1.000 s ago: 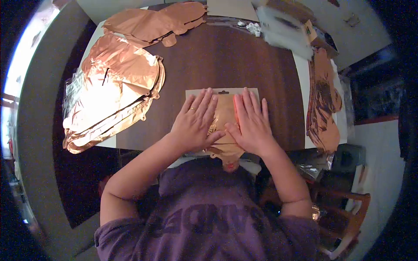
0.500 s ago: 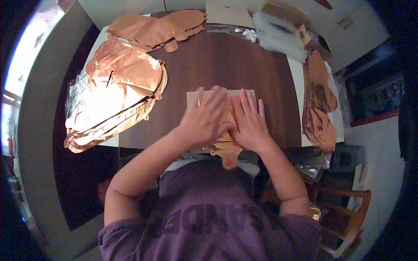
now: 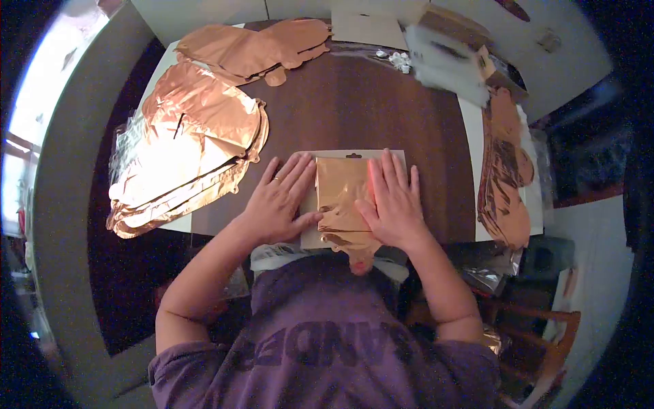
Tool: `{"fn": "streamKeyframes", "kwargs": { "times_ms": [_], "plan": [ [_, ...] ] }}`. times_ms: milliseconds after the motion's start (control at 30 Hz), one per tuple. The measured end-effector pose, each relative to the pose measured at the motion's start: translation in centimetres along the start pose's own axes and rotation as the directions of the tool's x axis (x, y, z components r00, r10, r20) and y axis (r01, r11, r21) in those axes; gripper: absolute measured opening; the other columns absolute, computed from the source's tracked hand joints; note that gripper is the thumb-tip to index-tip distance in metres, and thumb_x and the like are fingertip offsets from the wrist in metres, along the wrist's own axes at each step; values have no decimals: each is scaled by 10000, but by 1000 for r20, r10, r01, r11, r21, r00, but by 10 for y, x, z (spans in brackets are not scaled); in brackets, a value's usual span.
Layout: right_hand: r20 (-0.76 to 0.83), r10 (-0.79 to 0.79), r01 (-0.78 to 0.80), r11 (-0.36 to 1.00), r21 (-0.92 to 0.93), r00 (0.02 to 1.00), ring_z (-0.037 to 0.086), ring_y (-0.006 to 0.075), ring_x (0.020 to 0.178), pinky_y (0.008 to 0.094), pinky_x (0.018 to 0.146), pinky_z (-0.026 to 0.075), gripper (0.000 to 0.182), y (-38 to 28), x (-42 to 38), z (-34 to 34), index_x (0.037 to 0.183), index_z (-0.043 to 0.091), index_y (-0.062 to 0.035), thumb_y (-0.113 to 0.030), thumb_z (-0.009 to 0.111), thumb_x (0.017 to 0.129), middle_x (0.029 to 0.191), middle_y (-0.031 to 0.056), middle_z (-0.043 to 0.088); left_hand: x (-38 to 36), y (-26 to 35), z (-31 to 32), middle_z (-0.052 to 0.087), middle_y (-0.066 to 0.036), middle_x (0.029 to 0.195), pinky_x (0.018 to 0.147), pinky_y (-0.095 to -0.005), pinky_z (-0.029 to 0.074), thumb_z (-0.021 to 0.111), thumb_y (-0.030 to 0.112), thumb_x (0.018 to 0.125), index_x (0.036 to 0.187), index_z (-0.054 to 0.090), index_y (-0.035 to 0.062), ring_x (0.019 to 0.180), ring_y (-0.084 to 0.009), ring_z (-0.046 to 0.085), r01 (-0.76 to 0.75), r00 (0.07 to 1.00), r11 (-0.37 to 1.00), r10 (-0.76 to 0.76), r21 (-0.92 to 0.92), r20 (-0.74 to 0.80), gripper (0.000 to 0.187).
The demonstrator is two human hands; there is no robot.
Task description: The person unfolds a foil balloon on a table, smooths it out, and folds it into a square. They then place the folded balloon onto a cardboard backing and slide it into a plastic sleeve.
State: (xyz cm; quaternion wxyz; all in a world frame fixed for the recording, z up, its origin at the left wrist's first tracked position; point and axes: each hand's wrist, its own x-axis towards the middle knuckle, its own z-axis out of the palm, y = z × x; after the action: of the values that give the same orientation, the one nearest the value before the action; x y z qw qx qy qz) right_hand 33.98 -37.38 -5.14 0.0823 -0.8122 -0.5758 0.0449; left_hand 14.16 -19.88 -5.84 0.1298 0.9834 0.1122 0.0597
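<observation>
at the near edge of the brown table [image 3: 354, 112], a folded piece of copper-gold foil [image 3: 343, 183] lies on a pale card [image 3: 309, 199] with a hanging slot at its far end, between the person's two hands. the left hand [image 3: 276, 204] is spread flat, palm down, over the card's left side, its thumb reaching to the foil's edge; it grasps nothing. the right hand [image 3: 397, 210] is also flat and unclosed, pressing on the right side, fingers along the foil and card, thumb on the foil; it has hold of nothing either. a rounded foil tab [image 3: 360, 262] with a reddish mark sticks out past the card toward the person. farther off, a shiny foil pile [image 3: 204, 102] lies to the left, a second foil pile [image 3: 252, 51] at the far left, and a third foil pile [image 3: 505, 177] on the right.
</observation>
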Motion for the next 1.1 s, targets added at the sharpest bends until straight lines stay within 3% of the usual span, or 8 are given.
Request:
{"fn": "streamKeyframes", "kwargs": {
  "times_ms": [133, 167, 367, 700, 800, 900, 1000, 1100],
  "plan": [
    [1, -21, 21, 1000, -5, 1000, 145, 391, 1485, 625, 1164, 75, 769, 2, 2, 0, 1500, 282, 4, -482, 491, 941, 1596, 237, 163, -2, 4, -9, 291, -223, 1549, 1176, -587, 145, 678, 501, 822, 1475, 331, 24, 1458, -389, 238, -149, 982, 970, 122, -193, -146, 880],
    [-5, -27, 27, 1000, -2, 1000, 144, 393, 1485, 625, 1164, 75, 766, 4, 1, 1, 1499, 283, 5, -479, 491, 943, 1594, 240, 166, 1, 10, -6, 422, -227, 1450, 1148, -615, 218, 749, 420, 764, 1399, 446, 43, 1391, -401, 359, -219, 967, 961, 192, -168, -167, 798],
    [-19, -49, 51, 995, 86, 999, 164, 389, 1481, 629, 1160, 78, 697, 10, 0, 1, 1492, 300, 0, -438, 449, 972, 1588, 244, 186, 12, 12, -1, 613, -179, 1217, 1045, -537, 432, 738, 307, 720, 1226, 590, 16, 1182, -366, 580, -495, 849, 868, 492, 37, -191, 602],
    [-47, -25, 27, 999, 38, 999, 195, 372, 1475, 622, 1165, 79, 661, 6, 1, 5, 1494, 305, -7, -399, 433, 977, 1594, 232, 182, 21, 18, -7, 605, -182, 1217, 1021, -508, 460, 715, 268, 709, 1155, 621, -1, 1161, -375, 583, -431, 887, 902, 425, 7, -184, 529],
    [-82, -19, 41, 962, 270, 996, 207, 384, 1468, 578, 1180, 107, 647, 13, -1, -4, 1504, 290, -19, -320, 490, 967, 1594, 229, 188, 22, 16, 4, 598, -186, 1231, 1016, -503, 468, 716, 249, 703, 1162, 622, 4, 1172, -382, 574, -431, 884, 903, 422, -1, -203, 528],
    [-400, 28, 147, 904, 402, 916, 398, 379, 1374, 500, 1151, 272, 542, 42, 5, -7, 1417, 445, -23, -235, 573, 934, 1487, 230, 406, 19, 10, 10, 595, -187, 1248, 1010, -493, 481, 703, 237, 707, 1176, 622, 11, 1179, -388, 570, -439, 879, 898, 422, -32, -222, 527],
    [-241, 194, -10, 797, 604, 951, 583, 330, 1183, 423, 1033, 430, 347, 70, 37, -52, 1210, 637, -31, -209, 603, 914, 1256, 196, 615, 18, 9, 10, 592, -197, 1249, 1010, -492, 480, 699, 254, 711, 1188, 618, 8, 1183, -389, 569, -450, 869, 893, 437, -4, -233, 542],
    [-384, 121, 19, 940, 342, 915, 655, 340, 951, 408, 852, 516, 202, 112, 104, -49, 982, 712, -41, -195, 610, 900, 1003, 174, 683, 18, 10, 8, 605, -184, 1197, 1012, -468, 472, 672, 301, 704, 1143, 615, -9, 1139, -353, 586, -463, 850, 886, 445, 1, -283, 540]
  ]
}}
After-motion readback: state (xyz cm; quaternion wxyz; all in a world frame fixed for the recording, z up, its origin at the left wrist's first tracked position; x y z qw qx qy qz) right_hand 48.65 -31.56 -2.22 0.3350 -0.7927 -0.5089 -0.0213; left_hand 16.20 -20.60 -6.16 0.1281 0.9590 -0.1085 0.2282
